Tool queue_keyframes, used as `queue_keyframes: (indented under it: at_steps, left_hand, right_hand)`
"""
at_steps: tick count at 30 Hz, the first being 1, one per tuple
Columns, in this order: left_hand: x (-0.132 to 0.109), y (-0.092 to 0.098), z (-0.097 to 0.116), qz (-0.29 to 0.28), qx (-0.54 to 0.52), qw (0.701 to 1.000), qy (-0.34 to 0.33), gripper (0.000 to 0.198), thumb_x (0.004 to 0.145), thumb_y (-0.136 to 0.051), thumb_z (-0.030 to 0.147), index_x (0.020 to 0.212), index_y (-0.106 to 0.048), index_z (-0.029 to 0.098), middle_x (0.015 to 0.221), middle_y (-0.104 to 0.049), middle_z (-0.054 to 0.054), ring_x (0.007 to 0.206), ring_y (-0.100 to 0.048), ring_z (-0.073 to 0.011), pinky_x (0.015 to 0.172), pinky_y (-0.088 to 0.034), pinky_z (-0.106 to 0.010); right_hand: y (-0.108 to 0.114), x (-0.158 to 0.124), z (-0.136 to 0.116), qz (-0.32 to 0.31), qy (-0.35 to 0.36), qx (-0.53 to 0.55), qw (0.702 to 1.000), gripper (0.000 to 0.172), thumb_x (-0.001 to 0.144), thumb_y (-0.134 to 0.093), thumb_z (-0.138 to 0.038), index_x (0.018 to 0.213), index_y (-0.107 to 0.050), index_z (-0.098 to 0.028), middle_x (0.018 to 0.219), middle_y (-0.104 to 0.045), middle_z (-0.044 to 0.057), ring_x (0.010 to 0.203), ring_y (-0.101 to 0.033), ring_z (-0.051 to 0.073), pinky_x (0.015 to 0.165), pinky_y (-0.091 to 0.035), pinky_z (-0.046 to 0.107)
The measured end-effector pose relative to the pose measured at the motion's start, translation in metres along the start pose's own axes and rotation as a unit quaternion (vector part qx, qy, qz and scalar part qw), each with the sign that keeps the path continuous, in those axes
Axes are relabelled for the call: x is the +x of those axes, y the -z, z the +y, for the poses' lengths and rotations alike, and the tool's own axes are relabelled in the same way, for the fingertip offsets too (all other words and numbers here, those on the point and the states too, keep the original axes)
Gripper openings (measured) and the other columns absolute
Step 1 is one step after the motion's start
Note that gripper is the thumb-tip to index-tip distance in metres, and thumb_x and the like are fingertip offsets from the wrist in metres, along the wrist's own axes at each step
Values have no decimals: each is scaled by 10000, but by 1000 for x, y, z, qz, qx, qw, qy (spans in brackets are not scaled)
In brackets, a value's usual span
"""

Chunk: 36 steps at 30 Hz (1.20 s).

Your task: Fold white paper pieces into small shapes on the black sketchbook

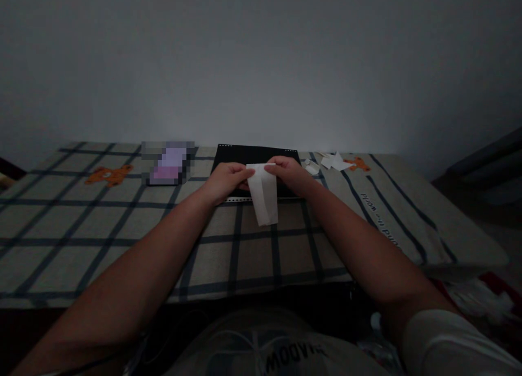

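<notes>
A folded piece of white paper [264, 197] hangs between my hands, narrower at its lower end and creased lengthwise. My left hand [227, 181] pinches its upper left corner between thumb and fingers. At the upper right edge, my right hand [290, 174] grips it the same way, thumb on the near face. Behind and beneath the hands lies a flat black sheet [256, 154] with rows of small white marks along its edges. The paper and both hands cover much of that sheet.
A checked cloth [212, 262] with orange bear prints covers the table, which meets a plain wall [261, 66]. To the left lies a phone [169, 164], its screen lit and blurred. Several white paper scraps [336, 161] lie at the back right.
</notes>
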<state>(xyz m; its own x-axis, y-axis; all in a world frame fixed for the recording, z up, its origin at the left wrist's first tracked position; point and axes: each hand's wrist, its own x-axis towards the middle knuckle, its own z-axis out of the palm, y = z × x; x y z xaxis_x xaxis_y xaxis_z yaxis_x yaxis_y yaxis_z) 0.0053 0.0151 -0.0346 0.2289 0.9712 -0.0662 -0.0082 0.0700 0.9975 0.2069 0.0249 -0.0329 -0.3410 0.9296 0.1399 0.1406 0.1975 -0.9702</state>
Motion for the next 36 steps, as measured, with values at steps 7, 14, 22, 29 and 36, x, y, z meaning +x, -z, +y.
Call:
queue_keyframes:
  at_steps: [7, 14, 22, 29, 36]
  left_hand:
    - [-1, -1, -1, -2, 14, 1000, -4, 187, 765, -789, 288, 665, -704, 155, 698, -713, -31, 633, -659, -129, 713, -600, -280]
    - [1, 0, -5, 2, 7, 1000, -1, 197, 735, -814, 319, 707, -705, 157, 747, -732, -51, 694, -697, -162, 745, -614, -317]
    - [3, 4, -3, 9, -35, 999, -32, 264, 725, -811, 370, 758, -696, 135, 704, -718, -47, 646, -677, -142, 668, -596, -269]
    - [2, -1, -2, 64, 30, 996, -57, 260, 765, -812, 379, 766, -702, 144, 668, -691, -24, 607, -646, -127, 669, -582, -272]
    - [3, 3, -4, -3, 16, 1000, 13, 243, 731, -849, 353, 816, -755, 146, 746, -737, -50, 671, -679, -134, 651, -573, -242]
  right_hand:
    - [-1, 3, 6, -2, 0, 0, 1000, 358, 700, -744, -503, 808, -647, -176, 742, -603, 0, 690, -509, 146, 633, -389, 283]
    - [-1, 2, 2, 7, 4, -45, 999, 306, 719, -725, -462, 788, -654, -173, 720, -604, 3, 676, -495, 144, 621, -371, 283]
    - [0, 4, 7, 25, 23, -72, 997, 298, 752, -713, -453, 815, -677, -164, 741, -615, 11, 692, -505, 147, 635, -371, 286]
    - [1, 6, 10, 35, 24, -90, 995, 266, 746, -711, -426, 806, -688, -168, 763, -639, 23, 708, -525, 156, 634, -388, 288]
    - [-1, 4, 5, 81, 11, -81, 993, 230, 736, -699, -396, 786, -670, -173, 741, -623, 21, 698, -518, 156, 634, -388, 293]
